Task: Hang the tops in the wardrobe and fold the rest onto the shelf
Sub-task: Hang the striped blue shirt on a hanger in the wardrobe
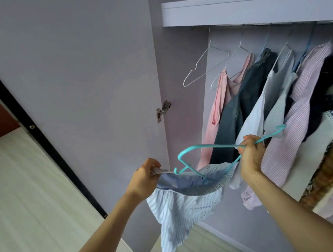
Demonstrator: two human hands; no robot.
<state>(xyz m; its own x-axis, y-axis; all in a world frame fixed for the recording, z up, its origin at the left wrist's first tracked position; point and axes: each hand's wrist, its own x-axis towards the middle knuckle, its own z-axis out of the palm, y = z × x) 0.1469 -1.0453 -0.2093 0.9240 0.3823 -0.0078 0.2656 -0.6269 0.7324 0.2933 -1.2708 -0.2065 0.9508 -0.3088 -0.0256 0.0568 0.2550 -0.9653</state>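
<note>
A light blue striped top hangs between my hands in front of the open wardrobe. My left hand pinches its neckline at the left. My right hand grips a teal plastic hanger near its hook, together with the top's right edge. One arm of the hanger dips into the top's neck opening. Under the wardrobe shelf runs the rail with an empty white wire hanger at its left end.
Several garments hang on the rail: a pink top, a dark denim piece, a white top, a pink striped shirt. The open wardrobe door stands at the left. Crumpled clothes and a patterned fabric lie at the lower right.
</note>
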